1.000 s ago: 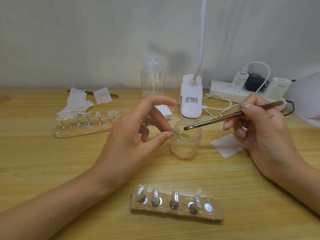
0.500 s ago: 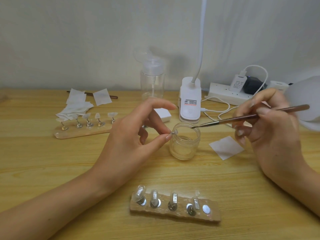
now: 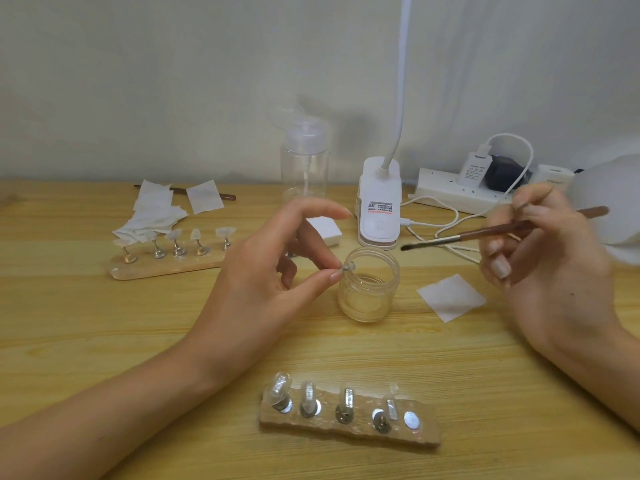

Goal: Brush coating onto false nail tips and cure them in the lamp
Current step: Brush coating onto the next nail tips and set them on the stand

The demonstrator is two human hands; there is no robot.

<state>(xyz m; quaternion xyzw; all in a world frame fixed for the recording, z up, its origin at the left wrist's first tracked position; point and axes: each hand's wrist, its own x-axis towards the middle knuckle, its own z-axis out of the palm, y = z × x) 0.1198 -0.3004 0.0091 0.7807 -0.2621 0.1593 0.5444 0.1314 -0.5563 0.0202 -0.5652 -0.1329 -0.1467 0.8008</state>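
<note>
My left hand (image 3: 273, 271) pinches a small clear nail tip on its stand (image 3: 347, 267) between thumb and finger, held just over the rim of a clear glass jar (image 3: 369, 289). My right hand (image 3: 540, 261) grips a brown-handled brush (image 3: 485, 233), whose dark tip points left, above and to the right of the jar and apart from the nail tip. A wooden holder (image 3: 349, 426) near the front carries several clear tips on metal stands. A second wooden holder (image 3: 166, 261) with several tips lies at the left. The white curing lamp (image 3: 616, 206) shows only partly at the right edge.
A clear pump bottle (image 3: 304, 164) and a white clip lamp (image 3: 379, 209) stand at the back. A power strip (image 3: 450, 190) with chargers and white cable lies behind my right hand. White wipes (image 3: 156, 213) are piled at the left, one wipe (image 3: 450, 297) lies beside the jar.
My right hand has drawn the brush back to the right and slightly up, away from the jar rim and the nail tip. My left hand holds the tip in the same place.
</note>
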